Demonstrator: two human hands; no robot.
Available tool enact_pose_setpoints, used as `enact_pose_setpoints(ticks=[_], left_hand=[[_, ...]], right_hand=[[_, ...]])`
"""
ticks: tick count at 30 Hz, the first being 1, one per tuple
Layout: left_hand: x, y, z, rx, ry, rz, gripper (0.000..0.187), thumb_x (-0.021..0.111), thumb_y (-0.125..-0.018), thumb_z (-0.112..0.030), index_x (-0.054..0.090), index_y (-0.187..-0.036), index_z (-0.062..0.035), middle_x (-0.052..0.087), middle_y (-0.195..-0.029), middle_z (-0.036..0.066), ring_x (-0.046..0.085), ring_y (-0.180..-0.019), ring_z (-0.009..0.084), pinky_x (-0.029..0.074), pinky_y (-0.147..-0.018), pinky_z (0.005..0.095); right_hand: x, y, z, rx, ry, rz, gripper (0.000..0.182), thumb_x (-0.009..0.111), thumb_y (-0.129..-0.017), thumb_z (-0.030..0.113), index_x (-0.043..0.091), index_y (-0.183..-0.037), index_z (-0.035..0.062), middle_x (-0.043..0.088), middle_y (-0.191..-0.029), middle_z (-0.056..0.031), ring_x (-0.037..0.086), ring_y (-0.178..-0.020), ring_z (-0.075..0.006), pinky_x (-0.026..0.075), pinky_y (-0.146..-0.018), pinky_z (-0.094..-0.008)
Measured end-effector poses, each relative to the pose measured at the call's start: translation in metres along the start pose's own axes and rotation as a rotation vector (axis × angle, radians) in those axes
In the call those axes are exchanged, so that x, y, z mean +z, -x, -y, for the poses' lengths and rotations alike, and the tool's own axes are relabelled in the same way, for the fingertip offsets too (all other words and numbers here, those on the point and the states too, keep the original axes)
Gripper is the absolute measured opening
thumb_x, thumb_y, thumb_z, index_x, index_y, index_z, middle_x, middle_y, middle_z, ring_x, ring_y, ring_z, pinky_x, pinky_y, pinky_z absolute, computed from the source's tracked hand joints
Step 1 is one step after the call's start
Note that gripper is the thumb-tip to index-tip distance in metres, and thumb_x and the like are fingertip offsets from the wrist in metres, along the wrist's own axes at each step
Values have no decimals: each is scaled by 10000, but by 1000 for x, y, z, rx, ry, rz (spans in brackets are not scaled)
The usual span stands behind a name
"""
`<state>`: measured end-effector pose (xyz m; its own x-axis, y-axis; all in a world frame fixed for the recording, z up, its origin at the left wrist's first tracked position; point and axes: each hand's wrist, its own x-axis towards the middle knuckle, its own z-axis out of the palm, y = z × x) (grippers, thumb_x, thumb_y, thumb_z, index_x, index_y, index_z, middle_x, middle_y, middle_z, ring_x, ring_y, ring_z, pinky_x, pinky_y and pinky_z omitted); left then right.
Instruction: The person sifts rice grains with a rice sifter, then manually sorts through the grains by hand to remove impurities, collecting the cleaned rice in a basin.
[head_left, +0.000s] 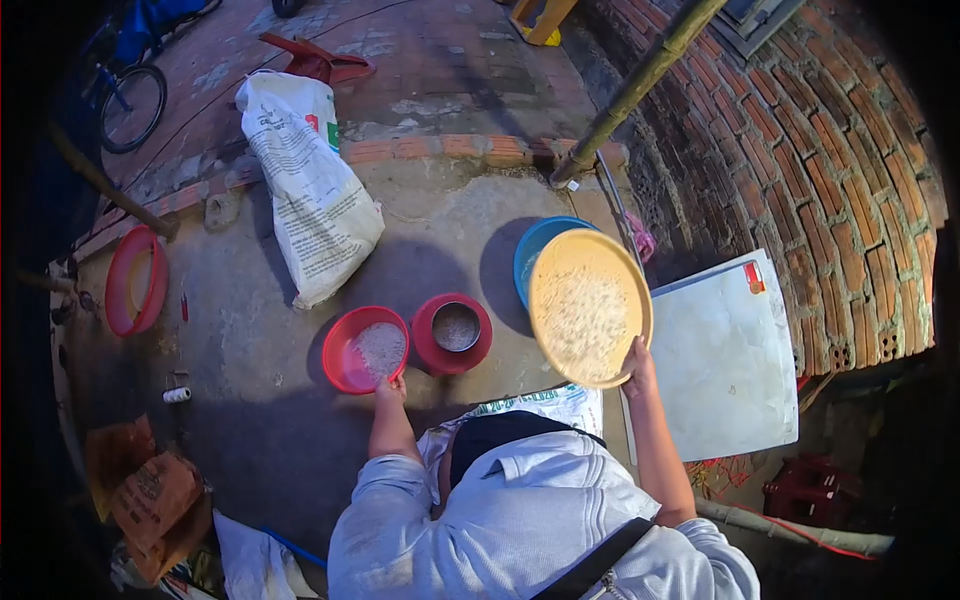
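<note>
**Left hand (391, 386) on bowl (341, 358), right hand (641, 370) on tray (635, 287): both rims gripped**

At far left, a red tub (134, 290) leans near the edge of the floor (240, 350), with a white spool (177, 395) lying below and to its right. A printed white sack (318, 200) lies beyond the bowl.

The left fingers are clamped on the bowl's near rim, toward its right side. Pale grain (382, 347) is gathered in the bowl's right half, just past the fingertips. Immediately right of the bowl stands a tin (456, 327) containing similar grain, with a red basin (428, 350) showing around it.

Further right, a blue pan (532, 243) is partly covered from view by the tray. The right fingers are clamped on the tray's lower right rim; grain is spread over its face, up and left of the grip. The undersides of both grips are hidden, so exact finger placement there cannot be confirmed.

A white board (715, 360) lies to the right, beside the brick wall (840, 200).
</note>
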<state>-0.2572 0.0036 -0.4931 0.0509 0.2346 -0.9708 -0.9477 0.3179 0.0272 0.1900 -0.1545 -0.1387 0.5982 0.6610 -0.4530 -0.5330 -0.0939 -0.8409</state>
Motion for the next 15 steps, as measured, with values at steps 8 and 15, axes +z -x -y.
enact_pose_setpoints(ticks=[8,15], left_hand=[[39,76,59,117,-341,-166,339,497,-892,-349,546,-1149,-133,497,-1238,73,470,-1133,292,450,-910,469],[168,360,163,139,-767,991,547,359,-962,-363,253,-1387,-36,391,-1360,164,435,-1205,286,408,-961,407]], right_hand=[[20,21,30,-112,-59,-142,356,460,-946,272,458,-1214,36,589,-1109,-100,585,-988,-220,481,-850,-360],[11,29,49,-110,24,-110,372,476,-946,263,429,-1262,72,574,-1021,-58,557,-941,-167,463,-823,-315]])
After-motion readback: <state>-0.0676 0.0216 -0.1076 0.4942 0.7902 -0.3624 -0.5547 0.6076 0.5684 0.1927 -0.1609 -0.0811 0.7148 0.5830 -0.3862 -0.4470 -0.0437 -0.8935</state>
